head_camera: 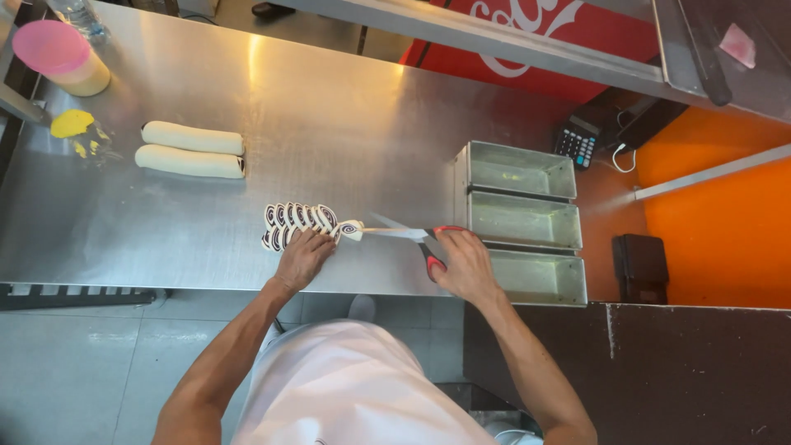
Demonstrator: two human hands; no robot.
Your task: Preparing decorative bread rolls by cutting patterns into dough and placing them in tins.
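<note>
My left hand [302, 257] rests on a row of white dough slices with dark swirl centres [298, 222] lying on the steel table [346, 115]. In my right hand [465, 264] I hold red-handled scissors [409, 235], their blades open and pointing left at the end slice [351, 230]. Two uncut white dough rolls [191, 149] lie side by side farther left on the table.
Three rectangular metal loaf tins [524, 218] stand in a row right of the scissors. A pink-lidded container [59, 56] and a yellow lump [71, 124] sit at the far left. A calculator [576, 145] lies beyond the tins beside a red cabinet [568, 33].
</note>
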